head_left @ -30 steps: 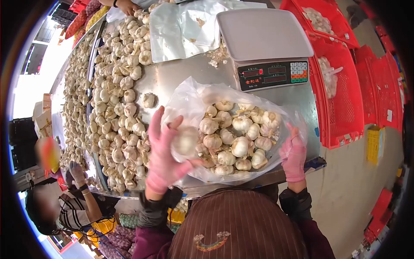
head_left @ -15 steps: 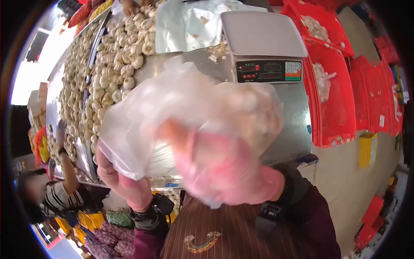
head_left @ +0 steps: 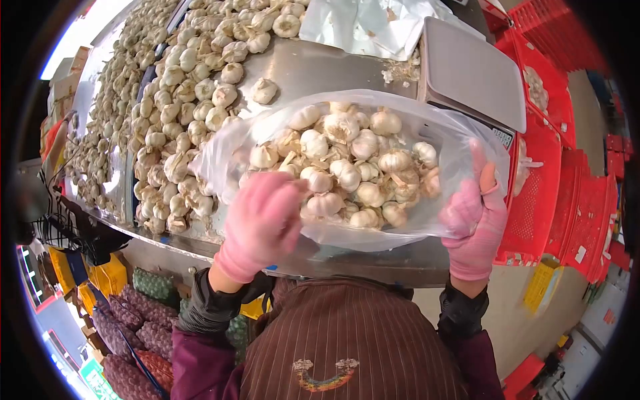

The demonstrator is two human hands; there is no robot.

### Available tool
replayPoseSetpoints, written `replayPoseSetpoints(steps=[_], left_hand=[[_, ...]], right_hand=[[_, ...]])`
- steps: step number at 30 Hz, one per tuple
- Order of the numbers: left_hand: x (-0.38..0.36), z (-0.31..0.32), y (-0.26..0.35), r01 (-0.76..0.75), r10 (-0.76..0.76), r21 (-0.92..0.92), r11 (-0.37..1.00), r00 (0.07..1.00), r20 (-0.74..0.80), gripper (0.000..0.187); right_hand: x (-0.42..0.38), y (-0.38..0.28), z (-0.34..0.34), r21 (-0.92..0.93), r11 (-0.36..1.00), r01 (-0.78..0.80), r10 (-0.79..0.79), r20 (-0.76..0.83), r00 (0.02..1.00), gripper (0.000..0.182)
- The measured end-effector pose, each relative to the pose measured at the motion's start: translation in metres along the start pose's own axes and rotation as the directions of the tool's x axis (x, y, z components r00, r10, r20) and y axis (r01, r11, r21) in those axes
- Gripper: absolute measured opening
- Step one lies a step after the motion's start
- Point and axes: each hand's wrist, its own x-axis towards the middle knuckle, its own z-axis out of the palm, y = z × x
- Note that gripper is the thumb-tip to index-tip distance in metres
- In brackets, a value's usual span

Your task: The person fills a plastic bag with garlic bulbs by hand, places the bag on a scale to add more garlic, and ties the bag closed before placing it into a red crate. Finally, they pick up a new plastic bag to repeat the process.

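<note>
A clear plastic bag point(head_left: 427, 230) lies on the metal table with many garlic bulbs point(head_left: 347, 173) inside, its mouth spread wide. My right hand point(head_left: 477, 220), in a pink glove, grips the bag's right edge, with one bare fingertip showing. My left hand point(head_left: 260, 223), also gloved in pink, is over the bag's lower left edge with its fingers curled and blurred; what it may hold is hidden. One loose bulb point(head_left: 264, 91) rests just above the bag.
Heaped garlic point(head_left: 193, 100) covers the table's left side. A scale point(head_left: 473, 73) stands beyond the bag, near white plastic sheets point(head_left: 373, 27). Red crates point(head_left: 540, 207) are at the right. Another person point(head_left: 30, 197) is at the far left. Mesh sacks point(head_left: 143, 320) lie below.
The bag has swung from a blurred, lifted heap to lying open with its garlic showing. My right hand has moved right to its edge. The view has shifted, and the scale sits farther right.
</note>
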Motion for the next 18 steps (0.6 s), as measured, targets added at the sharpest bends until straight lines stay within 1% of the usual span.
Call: replayPoseSetpoints(steps=[1,2,3,4,6,7,8,9,10,11,12,13,14,15,16,17,18], left_hand=[[0.005,0.014,-0.007,-0.012,0.013,-0.001,1.000,1.000,0.007,0.060],[0.012,0.032,-0.021,0.111,-0.130,0.232,0.966,0.989,0.067,0.065],[0.022,0.046,-0.035,0.208,-0.278,0.460,0.863,0.957,0.088,0.069],[0.032,0.053,-0.051,0.225,-0.286,0.332,0.916,0.947,0.145,0.071],[0.057,0.085,-0.056,0.247,-0.265,0.192,0.950,0.961,0.078,0.069],[0.075,0.097,-0.042,0.305,-0.306,0.094,0.948,0.952,-0.001,0.065],[0.091,0.108,-0.021,0.357,-0.357,-0.010,0.934,0.931,-0.078,0.060],[0.103,0.115,0.002,0.241,-0.245,0.126,0.962,0.969,0.015,0.058],[0.112,0.122,0.023,0.108,-0.141,0.248,0.963,0.983,0.119,0.056],[0.109,0.140,0.043,0.016,-0.047,0.247,0.969,0.992,0.118,0.055],[0.097,0.152,0.058,-0.077,0.049,0.247,0.966,0.992,0.118,0.054],[0.085,0.145,0.064,-0.141,0.127,0.063,0.988,0.974,0.189,0.054],[0.073,0.133,0.066,-0.190,0.216,-0.125,0.974,0.945,0.244,0.053],[0.070,0.099,0.067,-0.117,0.134,-0.122,0.986,0.980,0.146,0.051],[0.055,0.092,0.048,0.030,0.021,0.248,0.968,0.980,-0.200,0.065],[0.038,0.083,0.004,0.217,0.087,0.436,0.874,0.811,-0.578,0.077],[0.027,0.066,-0.027,0.493,-0.079,0.538,0.683,0.783,-0.617,0.091]], right_hand=[[0.001,0.000,0.001,0.036,0.999,0.000,-0.001,0.027,1.000,0.040],[0.001,-0.001,0.002,0.073,0.997,0.000,-0.004,0.056,0.998,0.041],[0.000,-0.001,0.001,0.125,0.992,-0.037,0.031,0.045,0.998,0.041],[-0.002,0.000,0.000,0.134,0.991,-0.028,0.023,0.040,0.999,0.041],[-0.005,0.005,0.000,0.101,0.992,-0.070,0.065,0.046,0.997,0.041],[-0.006,0.007,0.002,0.107,0.989,-0.098,0.104,-0.050,0.993,0.041],[-0.006,0.008,0.000,0.113,0.988,-0.100,0.107,-0.054,0.993,0.041],[-0.006,0.009,-0.002,0.101,0.991,-0.090,0.096,-0.059,0.994,0.041],[-0.005,0.010,-0.004,0.087,0.993,-0.080,0.085,-0.061,0.994,0.041],[-0.005,0.009,-0.006,0.087,0.993,-0.081,0.087,-0.057,0.995,0.041],[-0.005,0.006,-0.011,0.006,0.999,-0.049,0.049,-0.108,0.993,0.043],[-0.005,0.003,-0.017,-0.077,0.997,-0.019,0.007,-0.156,0.988,0.046],[-0.005,-0.002,-0.028,-0.071,0.997,-0.015,0.004,-0.152,0.988,0.046],[-0.006,-0.006,-0.042,-0.034,0.999,-0.003,0.000,-0.104,0.995,0.047],[-0.007,-0.007,-0.050,0.007,1.000,0.008,-0.007,-0.059,0.998,0.047],[-0.008,-0.010,-0.045,-0.014,1.000,-0.002,0.000,-0.139,0.990,0.042],[-0.004,-0.007,-0.043,0.002,1.000,0.008,-0.007,-0.149,0.989,0.042]])
